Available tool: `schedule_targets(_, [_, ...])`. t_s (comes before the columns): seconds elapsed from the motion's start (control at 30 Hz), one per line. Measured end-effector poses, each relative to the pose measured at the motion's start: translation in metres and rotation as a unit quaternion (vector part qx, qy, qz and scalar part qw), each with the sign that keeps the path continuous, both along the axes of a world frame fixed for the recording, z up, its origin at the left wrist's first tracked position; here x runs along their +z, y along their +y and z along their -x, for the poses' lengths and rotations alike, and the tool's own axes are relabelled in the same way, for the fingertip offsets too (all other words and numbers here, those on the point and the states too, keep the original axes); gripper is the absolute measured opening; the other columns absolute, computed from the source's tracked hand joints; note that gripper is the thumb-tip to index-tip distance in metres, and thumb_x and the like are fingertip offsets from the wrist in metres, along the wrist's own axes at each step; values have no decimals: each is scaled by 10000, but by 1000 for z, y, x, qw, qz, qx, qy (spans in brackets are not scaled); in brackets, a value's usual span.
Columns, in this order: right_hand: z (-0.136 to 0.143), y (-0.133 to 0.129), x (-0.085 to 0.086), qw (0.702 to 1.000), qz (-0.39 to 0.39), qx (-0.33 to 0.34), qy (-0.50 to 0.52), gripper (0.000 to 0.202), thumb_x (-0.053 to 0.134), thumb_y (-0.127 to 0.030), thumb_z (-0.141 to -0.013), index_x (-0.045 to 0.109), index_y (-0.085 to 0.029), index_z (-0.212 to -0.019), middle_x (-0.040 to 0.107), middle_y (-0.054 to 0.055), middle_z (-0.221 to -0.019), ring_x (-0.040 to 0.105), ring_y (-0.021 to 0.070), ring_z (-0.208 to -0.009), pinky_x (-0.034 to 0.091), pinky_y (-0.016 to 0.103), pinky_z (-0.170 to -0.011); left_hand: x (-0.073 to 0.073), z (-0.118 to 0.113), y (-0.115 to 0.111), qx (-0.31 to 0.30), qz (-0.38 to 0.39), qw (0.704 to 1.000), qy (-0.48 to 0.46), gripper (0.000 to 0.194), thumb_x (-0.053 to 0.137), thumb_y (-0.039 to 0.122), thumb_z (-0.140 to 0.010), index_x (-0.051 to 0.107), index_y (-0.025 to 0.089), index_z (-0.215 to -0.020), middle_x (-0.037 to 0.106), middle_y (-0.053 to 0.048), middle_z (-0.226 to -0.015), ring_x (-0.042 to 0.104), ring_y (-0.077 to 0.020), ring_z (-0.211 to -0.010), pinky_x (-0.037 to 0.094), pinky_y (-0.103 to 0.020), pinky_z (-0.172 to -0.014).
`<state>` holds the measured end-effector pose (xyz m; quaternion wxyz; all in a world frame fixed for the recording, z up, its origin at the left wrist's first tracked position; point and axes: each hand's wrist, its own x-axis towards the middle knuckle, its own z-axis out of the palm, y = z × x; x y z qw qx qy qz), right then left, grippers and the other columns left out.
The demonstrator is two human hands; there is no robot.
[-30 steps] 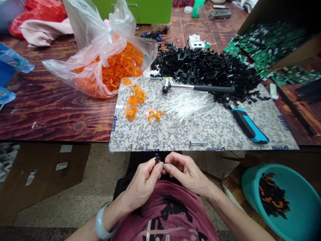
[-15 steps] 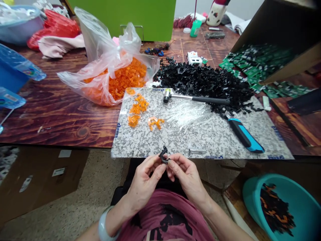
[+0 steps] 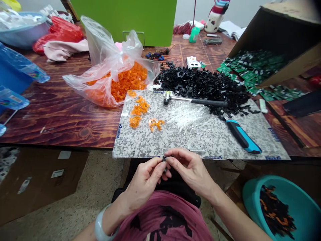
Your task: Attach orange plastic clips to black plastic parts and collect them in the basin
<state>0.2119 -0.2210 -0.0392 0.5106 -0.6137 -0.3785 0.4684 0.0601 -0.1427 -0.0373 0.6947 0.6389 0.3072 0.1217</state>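
A small black curved plastic piece (image 3: 164, 159) is pinched between both hands, just off the near edge of the stone-patterned board (image 3: 140, 144). My left hand (image 3: 145, 179) grips it from the left with thumb and index finger. From the right, my right hand (image 3: 192, 172) closes thumb and fingertips on its upper end. Fingers hide most of the piece. Beyond the right hand lies a thin metal rod (image 3: 197, 151), partly covered. Clear thin pins (image 3: 187, 117) are heaped on the board, with orange clear plastic parts (image 3: 155, 124) to their left.
A hammer (image 3: 198, 101) lies before a pile of black parts (image 3: 200, 82). The blue-black-handled tool (image 3: 243, 136) is at right. A plastic bag (image 3: 107, 75) holds orange parts. Green circuit boards (image 3: 250, 72) spill from a carton (image 3: 283, 36). Down right stands a teal basin (image 3: 250, 197).
The black piece has turned and is now mostly covered by fingers. My right hand has risen slightly and its fingers have moved over the piece's top. The view has shifted a little.
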Motion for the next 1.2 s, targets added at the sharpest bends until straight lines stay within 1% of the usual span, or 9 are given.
schedule_targets(0.13, [3,4,-3,997,10,-15,70,223,586,-405,-851,607,-184,-870,645,11,-760,596,128,-695,473,243,-669,-4,1,-2,27,11,999,-15,183,503,299,-895,606,152,-931,556,-2,-744,464,-103,-624,404,-200,-561])
schedule_targets(0.33, [1,4,-3,999,12,7,-39,187,572,-369,-864,609,-195,-921,625,24,-844,571,140,-742,444,247,-672,-4,3,1,9,-109,994,14,209,432,236,-924,567,149,-791,504,-1,-714,458,-114,-648,385,-216,-603])
schedule_targets(0.47, [6,4,3,996,-8,14,-85,179,552,-353,-873,607,-185,-845,573,11,-743,525,135,-685,416,241,-622,-2,3,1,-12,-170,985,16,206,412,202,-931,548,152,-784,485,6,-694,465,-117,-652,384,-220,-631])
schedule_targets(0.57, [14,5,2,994,-23,-13,-101,190,544,-338,-877,596,-179,-785,544,1,-695,498,125,-648,395,238,-597,-4,3,0,-10,-188,982,11,196,416,194,-927,556,153,-796,498,3,-706,468,-117,-653,382,-220,-634])
schedule_targets(0.7, [17,6,-7,996,-21,-49,-76,196,568,-339,-861,605,-169,-772,546,-3,-689,492,118,-641,395,233,-595,-7,3,4,-2,-156,987,25,206,418,217,-926,567,146,-804,479,13,-689,446,-113,-639,371,-220,-619])
schedule_targets(0.87, [3,8,-7,999,-1,31,30,295,491,-413,-906,638,-169,-831,588,2,-715,497,103,-624,402,218,-587,-3,4,12,-17,-57,998,31,234,404,290,-936,567,149,-844,423,38,-654,397,-103,-602,349,-214,-577])
schedule_targets(0.93, [-1,8,-3,998,8,39,50,330,461,-436,-917,644,-170,-847,596,5,-728,481,96,-602,392,214,-563,-2,4,13,-13,-34,999,29,241,396,308,-940,567,152,-873,420,41,-656,394,-104,-603,351,-214,-581])
schedule_targets(1.1, [1,7,-2,996,10,30,86,247,568,-411,-859,611,-169,-835,598,-4,-718,506,94,-606,405,206,-563,-3,6,9,-21,-37,999,14,248,384,314,-949,556,159,-861,435,35,-694,406,-105,-631,363,-216,-607])
schedule_targets(1.2, [9,4,-3,999,-6,14,49,231,541,-377,-880,585,-168,-793,587,-6,-700,519,100,-622,415,210,-583,-2,7,4,-19,-64,998,12,255,371,295,-956,541,164,-819,434,35,-681,408,-103,-621,360,-213,-597])
